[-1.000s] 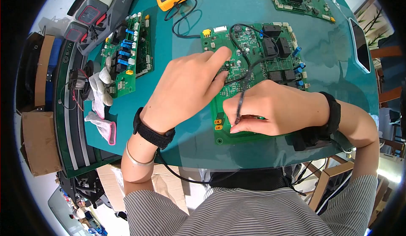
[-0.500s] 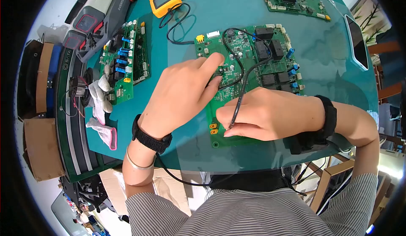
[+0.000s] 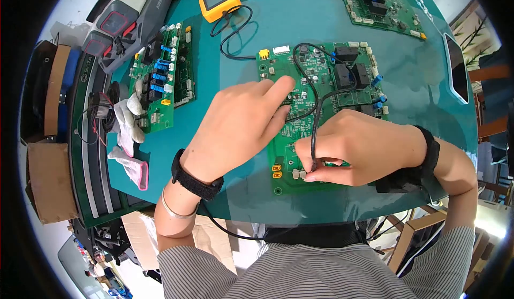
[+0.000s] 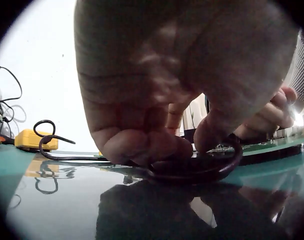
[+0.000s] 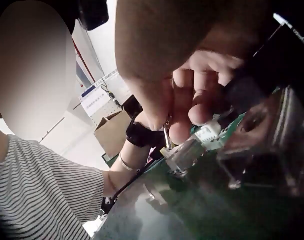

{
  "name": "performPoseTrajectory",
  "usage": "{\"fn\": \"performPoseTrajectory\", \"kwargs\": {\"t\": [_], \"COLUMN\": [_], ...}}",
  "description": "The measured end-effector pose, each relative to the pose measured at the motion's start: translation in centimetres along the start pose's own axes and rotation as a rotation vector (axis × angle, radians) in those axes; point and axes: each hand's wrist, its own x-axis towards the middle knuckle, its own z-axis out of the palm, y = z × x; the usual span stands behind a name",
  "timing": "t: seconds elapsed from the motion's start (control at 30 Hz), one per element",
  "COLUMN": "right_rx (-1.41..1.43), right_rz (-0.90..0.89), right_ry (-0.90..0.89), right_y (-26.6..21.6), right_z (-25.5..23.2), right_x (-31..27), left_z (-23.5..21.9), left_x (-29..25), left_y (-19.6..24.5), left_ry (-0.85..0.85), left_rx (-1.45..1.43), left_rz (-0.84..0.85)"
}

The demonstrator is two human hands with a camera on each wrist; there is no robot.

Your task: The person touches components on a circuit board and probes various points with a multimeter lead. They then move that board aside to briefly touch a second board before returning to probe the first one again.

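Note:
A large green circuit board [image 3: 284, 133] lies in front of me on the green tabletop. My left hand [image 3: 238, 114] is over its left side, fingers and thumb curled together on a black test lead [image 4: 202, 176]; the lead's end is hidden under them. My right hand [image 3: 361, 144] pinches the other end of the looped black lead, pointing it down at white connectors [image 3: 299, 174] near the board's front edge. A thin metal tip [image 5: 167, 137] shows beneath those fingers in the right wrist view. The lead runs to a yellow handheld meter [image 3: 218, 0].
Another circuit board [image 3: 160, 79] stands at the left, with white gloves [image 3: 131, 168] beside it. A third board [image 3: 377, 7] lies at the back right, near a phone [image 3: 455, 69]. A grey tool case [image 3: 144, 23] fills the far left corner.
My right hand has shifted right along the board's front edge, uncovering the white connectors. The left hand has kept its place on the board. The head view has shifted slightly.

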Motion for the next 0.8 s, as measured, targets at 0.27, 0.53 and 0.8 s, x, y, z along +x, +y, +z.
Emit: {"fn": "performPoseTrajectory", "kwargs": {"t": [0.27, 0.53, 0.8], "right_rx": [0.042, 0.163, 0.233], "right_rz": [0.133, 0.208, 0.188], "right_ry": [0.046, -0.017, 0.009], "right_y": [-0.1, -0.6, -0.7], "right_z": [0.0, -0.7, -1.1], "right_x": [0.1, 0.2, 0.2], "left_z": [0.1, 0.1, 0.1], "left_x": [-0.1, -0.2, -0.1], "left_y": [0.0, 0.0, -0.1], "left_ry": [0.013, 0.009, 0.008], "left_rx": [-0.02, -0.003, -0.037], "left_rz": [-0.004, -0.004, -0.006]}}
